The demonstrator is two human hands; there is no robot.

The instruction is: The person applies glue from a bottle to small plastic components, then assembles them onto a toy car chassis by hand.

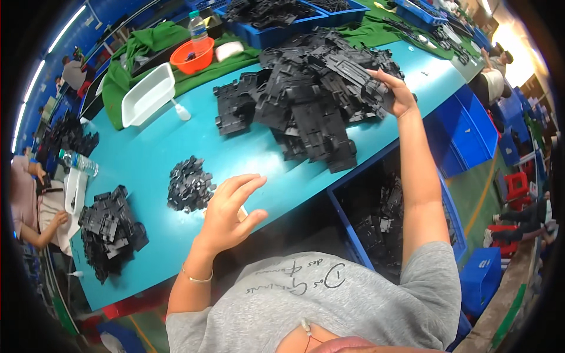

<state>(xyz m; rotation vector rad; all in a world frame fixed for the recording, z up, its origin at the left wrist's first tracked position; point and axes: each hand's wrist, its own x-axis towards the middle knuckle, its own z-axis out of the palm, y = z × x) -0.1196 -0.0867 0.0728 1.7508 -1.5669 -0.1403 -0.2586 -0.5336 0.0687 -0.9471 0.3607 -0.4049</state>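
A long teal table (176, 147) runs through a busy workshop with blue walls, and everything below is placed against the big heap of black plastic parts (312, 100) at its middle. Far left of the heap, at the table's near corner, lies a smaller stack of the same black parts (109, 229), with a water bottle (79, 163) just beyond it. Left of the heap, up the table, sits a white tray (147, 94) and an orange bowl (193, 56) on green cloth (147, 41). Between the corner stack and the heap is a little pile of small black pieces (189, 185). The left hand (231, 215) hovers just beside that pile, fingers spread and holding nothing. The right hand (395, 94) reaches to the heap's right edge, fingers curled around one black part there. These parts look stiff, light and thin, with ribbed, jagged edges that likely snag on neighbours; an outer rim seems the best place to grip. Below the heap's right side, a blue bin (453, 217) holds more parts.
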